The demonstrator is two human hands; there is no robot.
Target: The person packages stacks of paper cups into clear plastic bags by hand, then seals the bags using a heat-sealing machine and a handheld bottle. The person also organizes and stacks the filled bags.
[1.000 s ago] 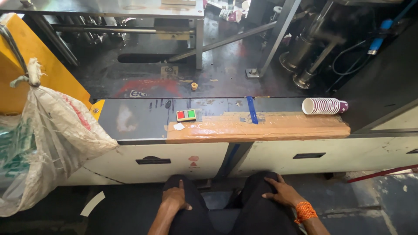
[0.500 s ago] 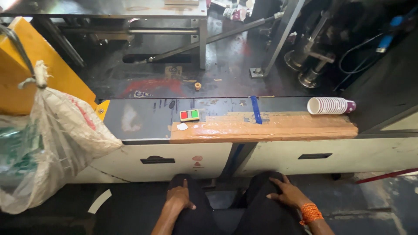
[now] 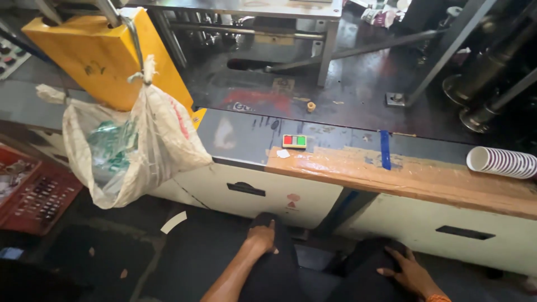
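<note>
Hands at rest on the knees before a machine worktop

Worktop [image 3: 335,142] of dark metal runs across the view, its near edge capped by a worn wooden strip [image 3: 403,176] above cream front panels with slot handles. A yellow housing [image 3: 106,56] rises over the left end, and from a hook beside it hangs a large translucent plastic bag [image 3: 134,151], drooping past the worktop's near edge. Towards the right end, on the wooden strip, a stack of paper cups [image 3: 500,162] lies on its side, open mouth to the left. A strip of blue tape [image 3: 385,150] crosses the boundary between metal and wood near the middle. Left of it, just behind the wooden strip, sits a small red and green push-button box [image 3: 294,141], with a scrap of white just beside it.

Below the near edge, the person's left hand [image 3: 262,237] lies on the left knee, fingers loosely curled over the dark trouser cloth and holding nothing. The right hand [image 3: 408,274] lies flat on the right knee, fingers spread, also holding nothing; an orange band shows at its wrist.
</note>
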